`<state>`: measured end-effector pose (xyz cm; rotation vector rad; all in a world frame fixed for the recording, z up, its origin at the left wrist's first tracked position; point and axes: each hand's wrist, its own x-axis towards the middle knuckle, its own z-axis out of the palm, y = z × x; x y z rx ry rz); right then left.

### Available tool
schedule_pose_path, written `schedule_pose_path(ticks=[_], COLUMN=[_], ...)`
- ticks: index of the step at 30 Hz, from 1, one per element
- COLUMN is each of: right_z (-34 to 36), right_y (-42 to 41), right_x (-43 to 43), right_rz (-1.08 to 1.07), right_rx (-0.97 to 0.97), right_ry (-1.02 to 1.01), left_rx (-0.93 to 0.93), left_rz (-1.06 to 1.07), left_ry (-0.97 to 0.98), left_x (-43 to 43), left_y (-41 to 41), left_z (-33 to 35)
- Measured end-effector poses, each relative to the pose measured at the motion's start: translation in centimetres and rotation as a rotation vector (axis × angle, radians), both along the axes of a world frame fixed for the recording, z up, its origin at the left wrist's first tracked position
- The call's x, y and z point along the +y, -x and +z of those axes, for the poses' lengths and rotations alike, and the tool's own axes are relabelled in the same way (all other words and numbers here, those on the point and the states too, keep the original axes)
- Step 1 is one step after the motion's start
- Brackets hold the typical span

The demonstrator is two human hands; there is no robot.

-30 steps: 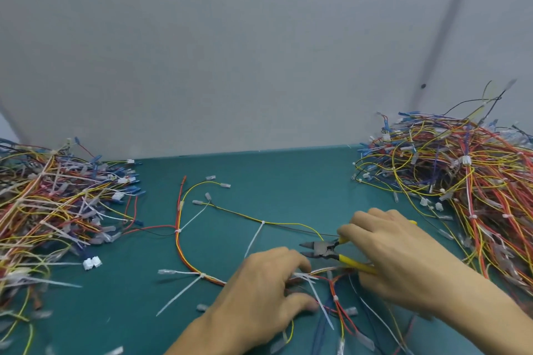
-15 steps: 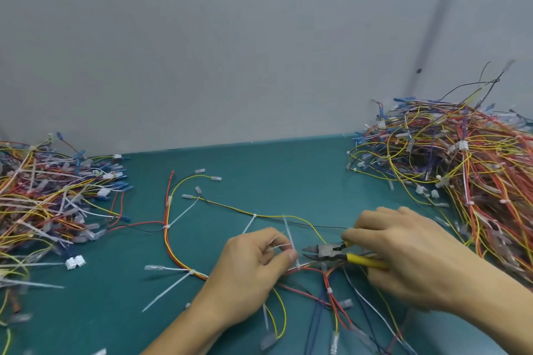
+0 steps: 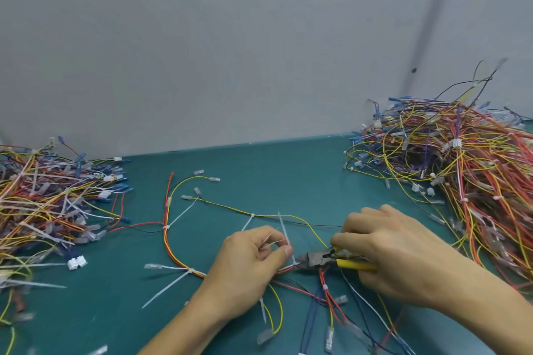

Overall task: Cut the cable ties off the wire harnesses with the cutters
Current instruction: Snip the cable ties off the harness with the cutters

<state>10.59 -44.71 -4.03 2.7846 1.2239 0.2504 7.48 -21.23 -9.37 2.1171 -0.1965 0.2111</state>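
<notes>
Left hand (image 3: 248,262) is pinching the white tail of a cable tie (image 3: 284,228) between thumb and curled fingers. It is holding the tail up from the wire harness (image 3: 170,248), which is lying in a loop across the middle of the green bench (image 3: 274,170), close to the person. A second ago this hand was lying knuckles-up over the wires; it has since turned to take the tail, and the tie is now standing clear of the bundle. Right hand (image 3: 403,256) is gripping the yellow handles of the cutters (image 3: 317,259) with its fingers wrapped round them. The tool has been sliding left and nearer, so its nose is now sitting at the foot of the tie, just beside the left thumb. Whether the blades are already biting on the strap I cannot tell, though they are looking nearly together. I am judging that the cut on this tie is about to be made, with the tail held so that it comes away in the left hand. Other ties (image 3: 190,270) are sitting on the harness farther left, so more cuts are waiting. One heap of wires (image 3: 43,204) with long tie tails is lying at the far left, and a larger heap (image 3: 461,167) is lying at the far right, both well apart from the hands.
</notes>
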Motion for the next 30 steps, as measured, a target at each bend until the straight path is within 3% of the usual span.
schedule_pose_path(ticks=[11,30], right_z=[-1.4,-2.1], right_y=[-1.0,-1.6], right_x=[-0.2,-0.4], right_rz=[0.145,0.195], right_rx=[-0.264,-0.305], right_ry=[-0.105,-0.151], left_rx=[0.038,0.059], left_rz=[0.003,0.007], left_ry=[0.025,0.047], left_x=[0.1,-0.1], left_y=[-0.2,-0.2], left_z=[0.0,0.0])
